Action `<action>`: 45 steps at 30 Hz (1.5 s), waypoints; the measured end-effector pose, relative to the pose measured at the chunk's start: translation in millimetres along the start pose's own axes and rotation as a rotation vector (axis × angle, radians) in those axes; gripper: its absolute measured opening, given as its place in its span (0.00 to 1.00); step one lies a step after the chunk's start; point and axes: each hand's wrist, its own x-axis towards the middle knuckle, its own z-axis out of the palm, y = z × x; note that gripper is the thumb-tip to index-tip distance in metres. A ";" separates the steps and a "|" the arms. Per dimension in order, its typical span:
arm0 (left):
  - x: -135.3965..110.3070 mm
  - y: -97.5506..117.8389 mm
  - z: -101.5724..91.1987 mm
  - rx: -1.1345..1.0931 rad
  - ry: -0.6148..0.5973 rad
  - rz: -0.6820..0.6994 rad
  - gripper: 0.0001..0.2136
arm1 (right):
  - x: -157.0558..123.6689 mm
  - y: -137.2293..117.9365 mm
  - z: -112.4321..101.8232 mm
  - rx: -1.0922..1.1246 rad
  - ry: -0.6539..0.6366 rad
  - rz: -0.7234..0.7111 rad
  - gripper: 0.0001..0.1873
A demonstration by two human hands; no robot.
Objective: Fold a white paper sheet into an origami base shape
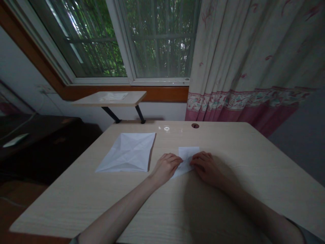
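A small folded sheet of white paper (pixel 189 151) lies on the wooden table between my two hands. My left hand (pixel 168 166) is on its left side, fingers pressed together at the paper. On the right side, my right hand (pixel 205 166) has its fingers bent and pinched at the paper's edge. Parts of the sheet are covered by both hands. Left of them rests a larger square of white paper (pixel 129 150) with crossing crease lines, its right edge slightly raised; neither hand touches it.
The table (pixel 142 206) has a small raised shelf (pixel 134 98) at its back left, with a crumpled white piece (pixel 114 96) on it. A round cable hole (pixel 195 125) sits near the back edge. Behind are a window and a floral curtain (pixel 228 67).
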 end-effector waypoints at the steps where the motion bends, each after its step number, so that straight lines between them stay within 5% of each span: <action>1: 0.0 -0.4 -0.8 -0.009 -0.018 -0.002 0.12 | -0.5 0.5 0.1 0.000 0.003 -0.017 0.12; 11: 2.9 8.4 -7.3 -0.039 -0.033 -0.059 0.10 | -2.2 6.0 7.1 0.063 -0.015 -0.034 0.20; 17: 2.9 14.1 -10.3 0.008 -0.045 -0.045 0.20 | -2.5 7.3 6.8 0.083 -0.079 -0.021 0.19; 32: -0.8 14.2 -6.2 -0.006 -0.057 0.033 0.12 | -7.8 14.0 9.9 0.093 -0.056 -0.014 0.25; 45: 0.5 13.9 -7.2 0.000 -0.085 0.012 0.12 | 1.5 -6.9 -4.6 0.057 -0.116 -0.069 0.23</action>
